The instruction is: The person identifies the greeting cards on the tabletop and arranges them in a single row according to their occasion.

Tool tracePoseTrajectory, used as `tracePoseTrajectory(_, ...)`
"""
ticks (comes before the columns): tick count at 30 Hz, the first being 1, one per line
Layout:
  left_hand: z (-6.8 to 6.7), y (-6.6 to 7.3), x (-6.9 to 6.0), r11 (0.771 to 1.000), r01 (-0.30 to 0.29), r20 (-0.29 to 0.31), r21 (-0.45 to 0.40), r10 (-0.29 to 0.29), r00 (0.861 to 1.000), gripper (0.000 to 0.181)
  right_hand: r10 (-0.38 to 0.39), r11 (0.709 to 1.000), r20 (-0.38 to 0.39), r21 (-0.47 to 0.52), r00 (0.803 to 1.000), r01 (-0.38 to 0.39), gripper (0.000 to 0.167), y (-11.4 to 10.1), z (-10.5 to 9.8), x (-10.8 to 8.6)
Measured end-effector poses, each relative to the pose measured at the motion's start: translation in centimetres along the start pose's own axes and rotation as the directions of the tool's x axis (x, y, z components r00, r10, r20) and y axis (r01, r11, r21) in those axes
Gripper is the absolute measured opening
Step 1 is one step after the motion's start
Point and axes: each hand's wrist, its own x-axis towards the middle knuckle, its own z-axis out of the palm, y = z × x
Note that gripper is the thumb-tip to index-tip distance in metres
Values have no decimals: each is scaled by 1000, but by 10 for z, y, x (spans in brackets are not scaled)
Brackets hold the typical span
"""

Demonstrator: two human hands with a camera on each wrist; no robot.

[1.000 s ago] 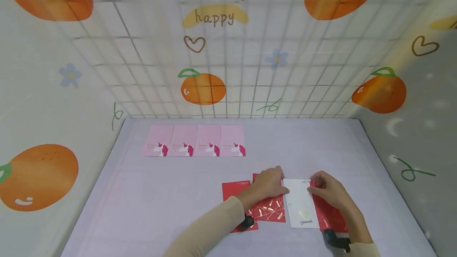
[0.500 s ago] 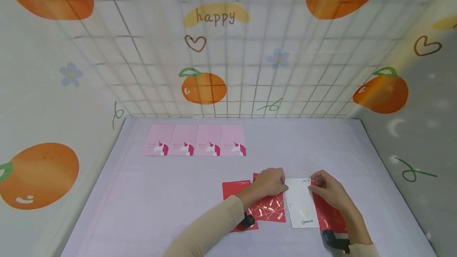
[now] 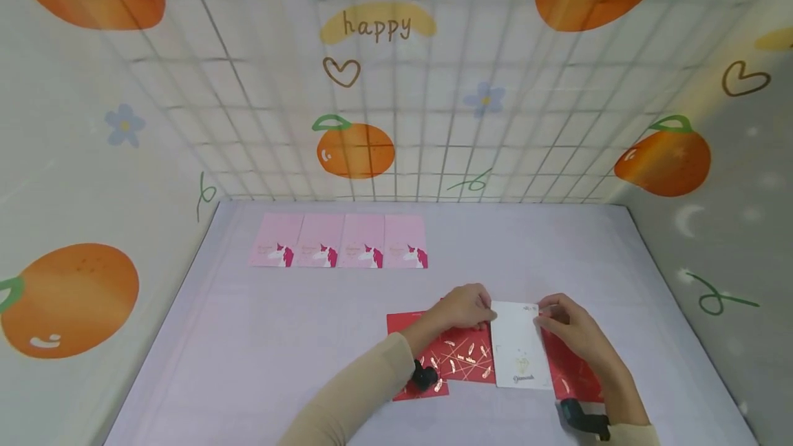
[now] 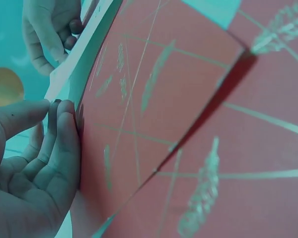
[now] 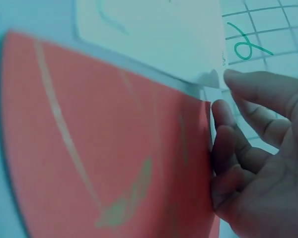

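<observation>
A white card (image 3: 519, 349) with faint print near both ends lies between my hands in the head view, its left edge slightly raised. My left hand (image 3: 464, 305) pinches its upper left edge between thumb and fingers; the left wrist view shows this edge (image 4: 84, 54) tilted up beside a red card. The right hand (image 3: 570, 325) holds the card's upper right corner, with the thumb (image 5: 258, 89) at that corner in the right wrist view. Red cards with gold feather patterns lie beside it: one overlapping pair (image 3: 464, 360) on the left and one (image 3: 570, 367) under the right hand.
Several pink unicorn cards (image 3: 362, 243) lie in a row at the back left of the pale tabletop (image 3: 248, 336). A patterned curtain (image 3: 248, 122) with oranges surrounds the table. Dark wrist devices (image 3: 582, 418) sit at both wrists.
The white card has shifted slightly up and left and its left side has lifted, nearing the middle red card. My left hand has moved slightly with it; the right hand has barely moved.
</observation>
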Motion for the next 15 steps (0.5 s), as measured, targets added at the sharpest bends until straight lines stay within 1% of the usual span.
tracePoseTrajectory(4, -3, -3, 1, 996, -4, 3, -91, 4, 1000, 18, -10, 999, 6, 51, 1000, 10, 42, 2, 0, 1)
tracePoseTrajectory(7, -4, -6, 2, 989, -12, -1, -147, 12, 1000, 18, -2, 998, 3, 68, 1000, 2, 43, 3, 1, 1)
tracePoseTrajectory(10, -5, -9, 3, 981, -8, -4, -195, 8, 1000, 19, 1, 997, -4, 79, 1000, 0, 44, 1, 2, 0)
tracePoseTrajectory(12, -6, -11, 3, 969, -10, 0, -248, 10, 1000, 20, -6, 996, -13, 86, 1000, 7, 45, -1, 3, -1)
tracePoseTrajectory(15, -8, -14, 4, 937, -8, 13, -350, 14, 1000, 19, -19, 996, -21, 85, 1000, 21, 46, -6, 4, -3)
